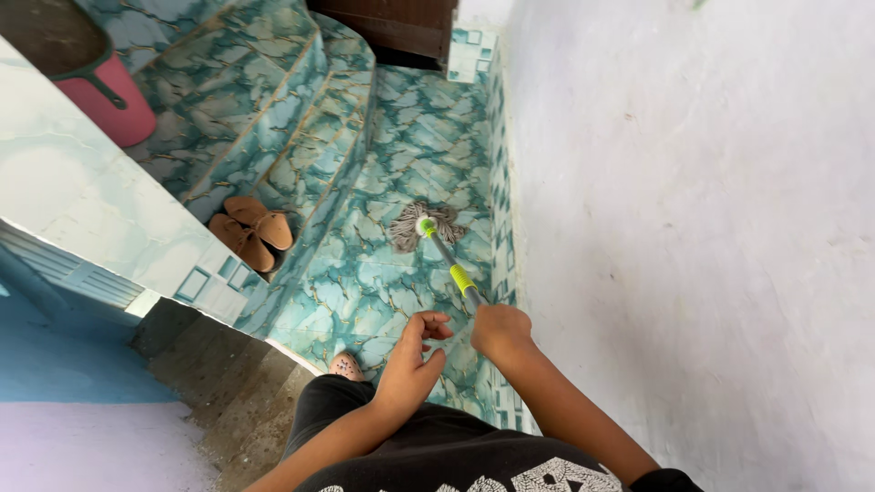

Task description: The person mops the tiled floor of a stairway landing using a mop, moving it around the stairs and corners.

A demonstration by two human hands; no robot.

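Head view: stringy mop (425,226), fisted right hand (499,330)

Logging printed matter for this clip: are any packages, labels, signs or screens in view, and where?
No packages, labels, signs or screens.
Black garment: bottom centre, on the person, with a white cracked-looking print, cut off by the frame edge.
Mop handle: grey with plain lime-green sleeves, held in the right hand.

right hand (499,330) fisted, left hand (412,357) loosely curled
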